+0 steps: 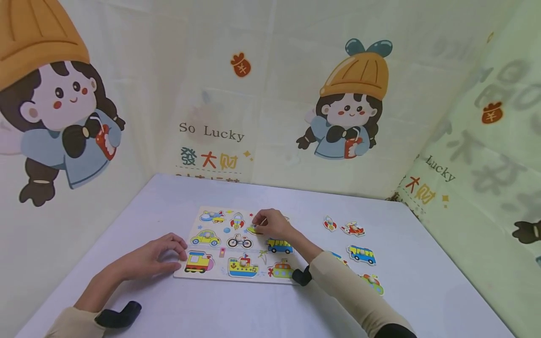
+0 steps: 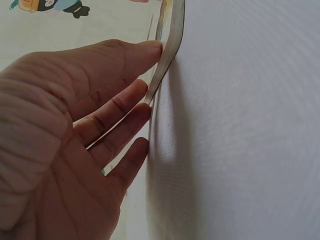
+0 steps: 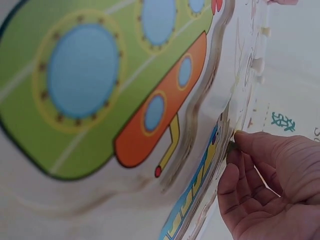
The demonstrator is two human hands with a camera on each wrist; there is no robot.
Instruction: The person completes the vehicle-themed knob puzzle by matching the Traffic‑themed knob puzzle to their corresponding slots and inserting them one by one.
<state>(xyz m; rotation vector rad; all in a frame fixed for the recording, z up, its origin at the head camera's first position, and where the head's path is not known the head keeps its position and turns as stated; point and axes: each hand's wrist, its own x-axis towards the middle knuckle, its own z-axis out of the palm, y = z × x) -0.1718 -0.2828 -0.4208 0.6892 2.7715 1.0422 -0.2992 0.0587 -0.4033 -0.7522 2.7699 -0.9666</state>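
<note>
We pinch a small green-yellow piece (image 1: 252, 230) between the thumb and fingers of our right hand (image 1: 274, 224), at the upper middle of the puzzle board (image 1: 220, 270), right of the rocket picture (image 1: 237, 221); our fingers hide much of it, so we cannot tell whether it sits flush. Our left hand (image 1: 158, 256) is relaxed, its fingertips touching the board's left edge without clenching. To do this well, we should match the piece's rim to the cut outline, turn it slightly if it catches, press it evenly, and only then let go. Light pressure from the left fingertips should stop the board sliding on the bench (image 1: 203, 310), and we would keep our right sleeve (image 1: 346, 286) off the loose bus piece (image 1: 361, 255) and submarine piece (image 1: 372, 283) lying to the right
</note>
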